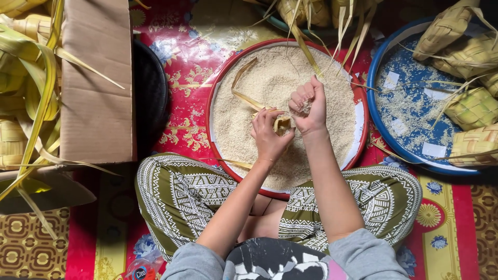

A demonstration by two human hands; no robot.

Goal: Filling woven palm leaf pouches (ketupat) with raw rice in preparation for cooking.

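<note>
Left hand [268,136] fingers gripping woven leaf pouch [282,124], right hand [307,105] fisted on rice [270,85]

Small woven palm-leaf pouch [282,124], yellow-green, open-mouthed, upright in left hand [268,136]; white rice [307,106] pinched in right hand [308,106] just above, rice tray [358,93] beneath.

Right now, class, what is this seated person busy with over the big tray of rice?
A person sits cross-legged over a red-rimmed tray of raw rice. The left hand holds a small woven palm-leaf pouch over the rice, its loose leaf strips trailing up and left. The right hand is closed around a pinch of rice just above the pouch's opening. Woven pouches lie on a blue-rimmed tray to the right; a cardboard box is at left.
</note>
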